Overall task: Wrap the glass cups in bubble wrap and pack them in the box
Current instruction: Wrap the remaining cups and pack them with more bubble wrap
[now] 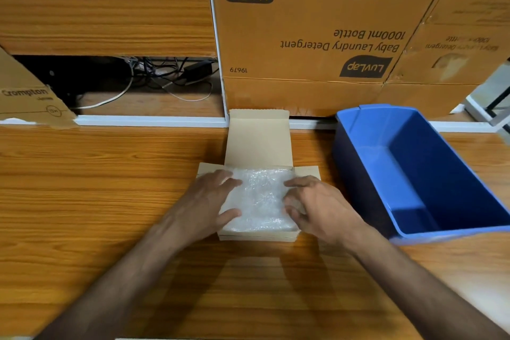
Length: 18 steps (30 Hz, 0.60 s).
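Note:
A small tan cardboard box [258,236] sits open on the wooden table, its lid [258,141] standing up at the back and side flaps spread out. Bubble wrap [260,197] fills the inside of the box; no glass shows through it. My left hand [209,201] lies flat over the box's left edge, fingers straight and touching the wrap. My right hand [317,207] rests on the right edge with its fingers bent down onto the wrap, pressing it.
An empty blue plastic bin [358,174] stands just right of the box. Large brown cartons [317,36] lean against the wall behind. A cardboard piece [27,96] lies at the far left, with cables [154,74] in a gap behind the table [96,188].

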Each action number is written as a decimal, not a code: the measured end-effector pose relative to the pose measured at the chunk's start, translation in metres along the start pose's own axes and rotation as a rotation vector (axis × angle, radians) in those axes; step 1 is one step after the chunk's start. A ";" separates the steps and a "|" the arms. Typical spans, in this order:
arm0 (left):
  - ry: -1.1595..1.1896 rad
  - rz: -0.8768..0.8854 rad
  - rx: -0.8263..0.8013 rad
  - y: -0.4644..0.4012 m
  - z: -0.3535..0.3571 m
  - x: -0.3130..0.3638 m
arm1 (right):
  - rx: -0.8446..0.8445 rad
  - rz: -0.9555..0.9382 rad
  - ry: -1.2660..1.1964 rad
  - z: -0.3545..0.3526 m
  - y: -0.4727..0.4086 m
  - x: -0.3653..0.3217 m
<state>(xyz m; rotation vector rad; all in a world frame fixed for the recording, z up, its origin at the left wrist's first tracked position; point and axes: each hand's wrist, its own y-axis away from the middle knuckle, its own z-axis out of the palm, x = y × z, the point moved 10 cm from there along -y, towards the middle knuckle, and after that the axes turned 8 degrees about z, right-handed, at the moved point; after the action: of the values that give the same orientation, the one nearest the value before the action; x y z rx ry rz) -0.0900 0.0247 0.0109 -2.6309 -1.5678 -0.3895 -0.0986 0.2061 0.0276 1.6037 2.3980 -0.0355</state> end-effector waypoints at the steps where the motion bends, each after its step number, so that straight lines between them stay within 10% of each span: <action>1: -0.022 0.001 -0.079 -0.005 0.007 0.002 | -0.018 0.008 0.038 0.000 -0.005 -0.005; 7: -0.216 -0.061 -0.426 -0.030 0.033 0.004 | -0.377 0.109 0.315 0.051 -0.025 -0.016; 18: -0.312 -0.037 -0.489 -0.044 0.061 -0.012 | -0.442 0.208 0.385 0.094 -0.051 -0.014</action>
<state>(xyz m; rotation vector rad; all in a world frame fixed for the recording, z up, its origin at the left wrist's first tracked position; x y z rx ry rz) -0.1223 0.0463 -0.0541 -3.1627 -1.8062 -0.4272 -0.1211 0.1583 -0.0664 1.7389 2.2491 0.8496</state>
